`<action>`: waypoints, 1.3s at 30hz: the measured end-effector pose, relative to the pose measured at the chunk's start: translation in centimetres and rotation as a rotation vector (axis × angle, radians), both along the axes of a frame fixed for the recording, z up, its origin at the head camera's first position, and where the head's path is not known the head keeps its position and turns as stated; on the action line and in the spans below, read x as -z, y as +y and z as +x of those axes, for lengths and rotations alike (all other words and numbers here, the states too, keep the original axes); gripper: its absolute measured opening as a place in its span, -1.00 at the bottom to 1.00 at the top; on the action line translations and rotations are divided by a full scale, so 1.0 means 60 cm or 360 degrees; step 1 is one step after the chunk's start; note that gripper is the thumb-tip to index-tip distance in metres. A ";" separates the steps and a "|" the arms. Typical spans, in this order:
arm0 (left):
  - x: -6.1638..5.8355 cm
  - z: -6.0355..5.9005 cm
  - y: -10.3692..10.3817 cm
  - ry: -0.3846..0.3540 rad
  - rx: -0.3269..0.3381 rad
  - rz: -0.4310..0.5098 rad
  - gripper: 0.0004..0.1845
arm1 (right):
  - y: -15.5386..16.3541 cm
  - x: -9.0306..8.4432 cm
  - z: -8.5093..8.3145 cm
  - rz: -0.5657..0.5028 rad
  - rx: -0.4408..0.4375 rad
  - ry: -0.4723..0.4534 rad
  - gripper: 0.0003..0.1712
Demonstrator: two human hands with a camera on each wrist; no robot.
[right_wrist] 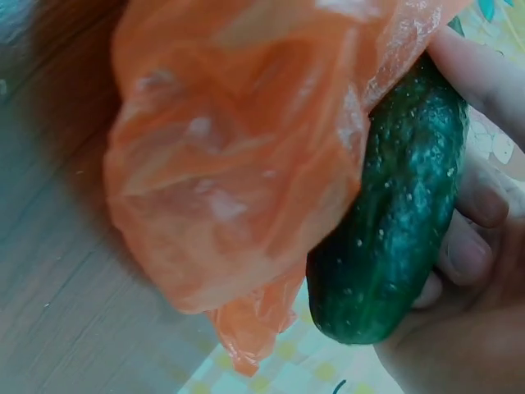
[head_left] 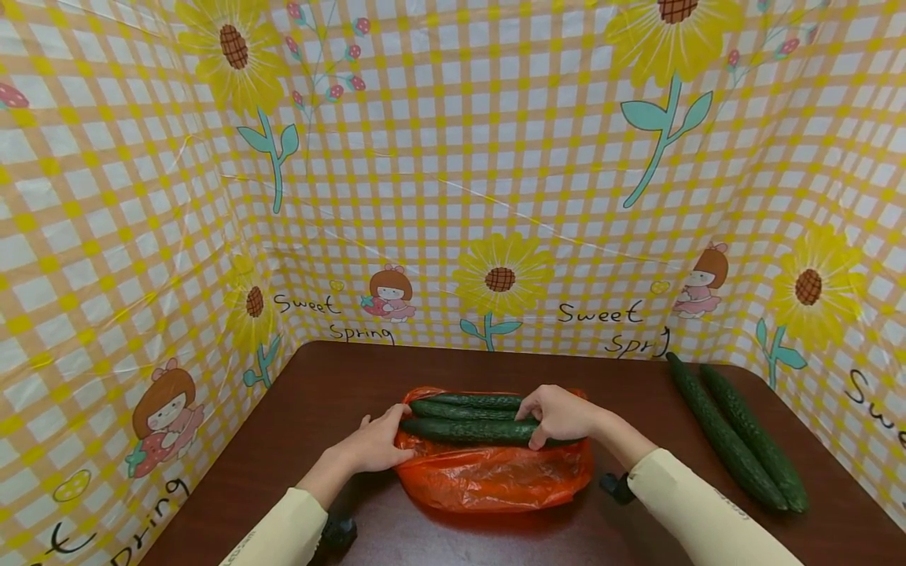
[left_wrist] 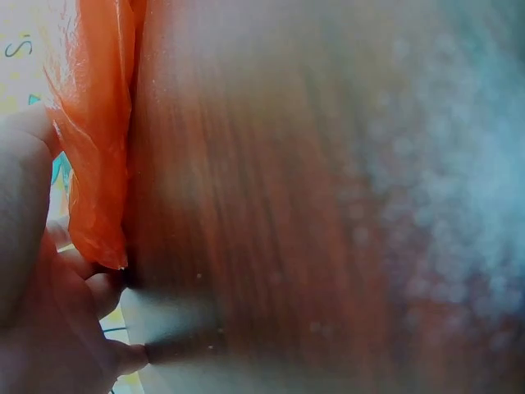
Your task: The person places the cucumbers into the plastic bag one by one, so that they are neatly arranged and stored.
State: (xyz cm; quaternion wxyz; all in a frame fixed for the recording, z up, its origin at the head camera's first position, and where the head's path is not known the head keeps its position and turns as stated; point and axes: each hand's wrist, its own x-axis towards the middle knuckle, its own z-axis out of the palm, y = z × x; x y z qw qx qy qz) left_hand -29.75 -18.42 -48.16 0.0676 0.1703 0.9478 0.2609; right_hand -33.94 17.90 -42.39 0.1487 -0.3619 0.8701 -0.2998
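Cucumbers lie on an orange bag (head_left: 495, 475) mid-table, and your right hand (head_left: 562, 413) curls its fingers round the end of the nearest cucumber (head_left: 470, 430), gripping it against the bag's edge. Your left hand (head_left: 375, 444) pinches the bag's left edge beside the cucumber's other end. Two more cucumbers (head_left: 739, 440) lie well apart on the table (head_left: 318, 385), far right.

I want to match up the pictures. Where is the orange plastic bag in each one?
Head view: the orange bag lies on the brown table, low in the middle, between both hands.
Left wrist view: the bag runs down the left side, beside the left hand.
Right wrist view: the bag fills the middle, against the cucumber that the right hand grips.
Shared landmark: the brown table.
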 end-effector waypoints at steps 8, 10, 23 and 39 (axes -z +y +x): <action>0.002 -0.003 -0.001 0.0017 0.0008 -0.0027 -0.20 | 0.000 0.014 0.002 0.0052 -0.0006 0.0087 -0.52; 0.003 -0.004 -0.002 0.0019 0.0005 -0.0033 -0.21 | 0.000 0.016 0.003 0.0077 0.0013 0.0092 -0.51; -0.003 0.001 -0.002 0.0029 0.0020 -0.0034 -0.23 | -0.003 0.027 0.016 0.0314 0.0228 0.0198 -0.56; 0.000 -0.001 -0.002 0.0033 0.0016 -0.0063 -0.21 | 0.062 0.011 0.027 0.0609 0.0419 0.0239 -0.45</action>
